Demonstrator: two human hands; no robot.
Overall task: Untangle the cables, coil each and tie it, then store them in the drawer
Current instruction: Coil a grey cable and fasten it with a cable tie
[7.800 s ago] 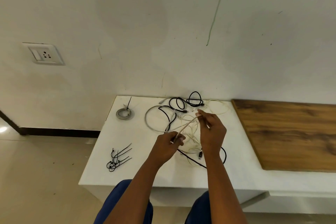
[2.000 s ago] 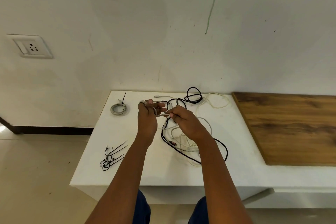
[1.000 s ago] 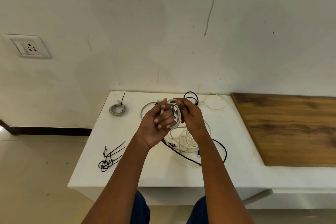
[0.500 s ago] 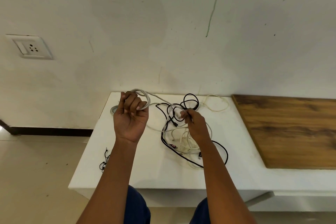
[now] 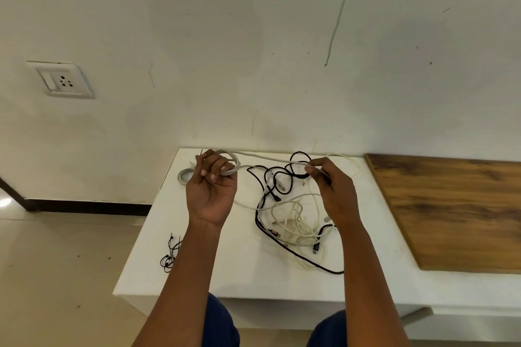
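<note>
A grey-white cable [image 5: 265, 157] runs taut between my two hands above the white table [image 5: 242, 270]. My left hand [image 5: 212, 186], raised palm toward me, is closed around a few coiled loops of that cable. My right hand [image 5: 332, 189] pinches the same cable further along, over the tangle. Below lies a heap of white cables [image 5: 296, 222] twisted together with black cables [image 5: 282, 180]. A finished grey coil [image 5: 184, 175] sits on the table partly behind my left hand.
Several black ties [image 5: 169, 253] lie near the table's front left, partly behind my left forearm. A wooden panel [image 5: 451, 211] covers the surface to the right. A wall socket [image 5: 60, 80] is at the left; tiled floor lies beyond the table's left edge.
My hands have drawn apart: the right one slid further right along the grey-white cable, stretching it straight, while the left keeps the loops at about the same place.
</note>
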